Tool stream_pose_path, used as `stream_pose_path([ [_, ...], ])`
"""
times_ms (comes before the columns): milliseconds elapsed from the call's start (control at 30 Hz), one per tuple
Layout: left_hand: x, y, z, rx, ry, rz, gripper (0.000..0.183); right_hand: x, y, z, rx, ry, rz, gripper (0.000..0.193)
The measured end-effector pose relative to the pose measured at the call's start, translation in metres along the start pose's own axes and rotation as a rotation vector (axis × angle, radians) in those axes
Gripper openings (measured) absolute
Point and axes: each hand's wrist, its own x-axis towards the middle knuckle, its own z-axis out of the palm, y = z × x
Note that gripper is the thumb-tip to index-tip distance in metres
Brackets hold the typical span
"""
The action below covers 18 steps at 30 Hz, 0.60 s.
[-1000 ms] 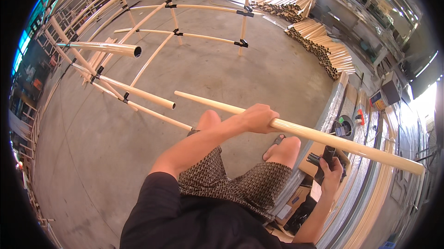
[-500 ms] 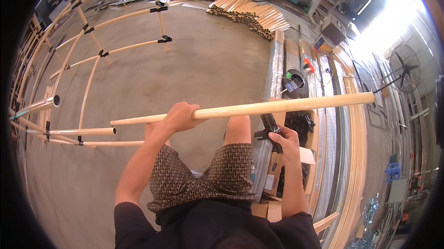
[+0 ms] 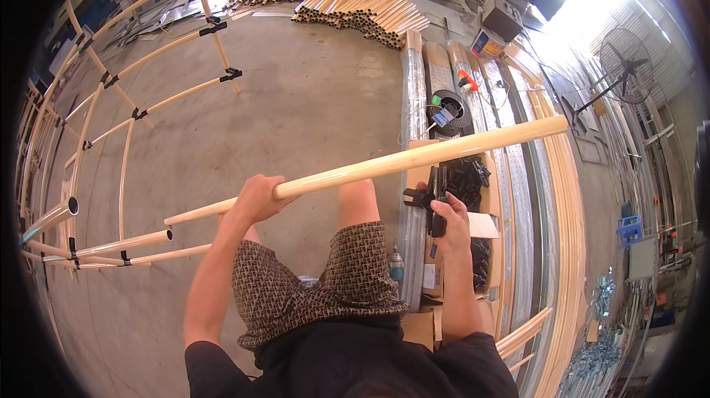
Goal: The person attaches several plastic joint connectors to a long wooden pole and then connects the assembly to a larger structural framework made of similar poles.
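Note:
My left hand [image 3: 259,198] is closed around a long cream-coloured pipe [image 3: 414,157], gripping it left of its middle. The pipe slants across in front of my legs, with its right end higher in the picture. In my right hand [image 3: 451,218], thumb and fingers pinch a black pipe joint [image 3: 433,200] with short clamp-like arms. The joint is apart from the pipe, just below it in the picture. Beneath my right hand stands an open cardboard box [image 3: 484,226] holding several more black joints [image 3: 464,178].
At the left stands a frame of cream pipes [image 3: 126,154] with black joints. Bundles of pipes [image 3: 362,13] lie on the floor ahead. Wrapped long stock [image 3: 414,95], a tape roll [image 3: 449,112] and a standing fan [image 3: 625,65] are at the right. A bottle [image 3: 396,265] stands by my leg.
The view has shifted, so the surroundings sit further left. The pipe's slant is steeper, its right end higher. My right hand has turned the black joint to a more upright angle.

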Motion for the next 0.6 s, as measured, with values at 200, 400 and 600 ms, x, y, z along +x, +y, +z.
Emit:
stream_pose_path([
  [200, -0.002, -0.005, 0.006, 0.025, 0.033, 0.033, 0.037, -0.006, 0.001, 0.006, 0.07, 0.021, 0.043, 0.032],
  [400, -0.002, -0.004, 0.007, 0.039, 0.023, 0.022, 0.037, -0.01, 0.007, 0.007, -0.197, -0.008, -0.212, 0.026],
  [600, -0.001, -0.008, 0.012, 0.064, 0.048, 0.056, 0.034, -0.013, 0.009, 0.017, -0.819, 0.21, -0.676, 0.026],
])
